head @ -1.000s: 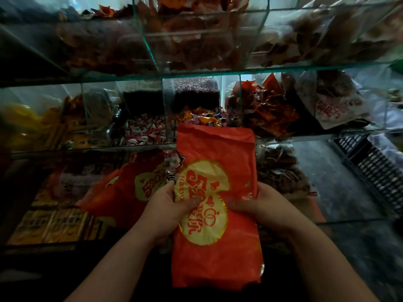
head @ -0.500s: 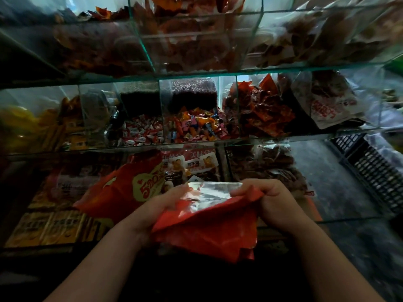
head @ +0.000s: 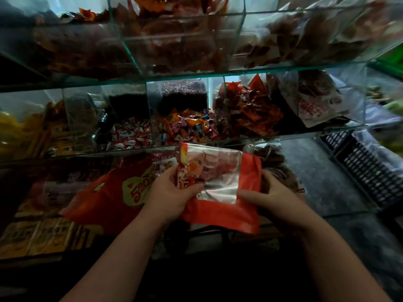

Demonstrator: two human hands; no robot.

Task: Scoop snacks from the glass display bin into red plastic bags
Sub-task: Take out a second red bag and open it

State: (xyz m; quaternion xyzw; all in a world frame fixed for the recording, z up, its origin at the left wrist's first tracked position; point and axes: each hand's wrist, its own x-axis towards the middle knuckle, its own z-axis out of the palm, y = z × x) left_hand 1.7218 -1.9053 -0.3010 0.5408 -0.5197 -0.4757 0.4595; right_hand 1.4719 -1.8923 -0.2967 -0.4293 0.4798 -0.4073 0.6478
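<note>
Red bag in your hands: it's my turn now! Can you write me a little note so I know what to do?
Left hand grips the red bag at the left edge of its mouth; right hand grips the right edge.
The bag is held open, silver lining showing; no snacks visible inside.
A second red bag lies to its left.
Wrapped candies fill the glass bin just above.
Done: bag open.
Left: scoop snacks in; neither hand holds a scoop.

bag (head: 220,214) interior unreadable (foil glare), crate (head: 370,168) cropped
</note>
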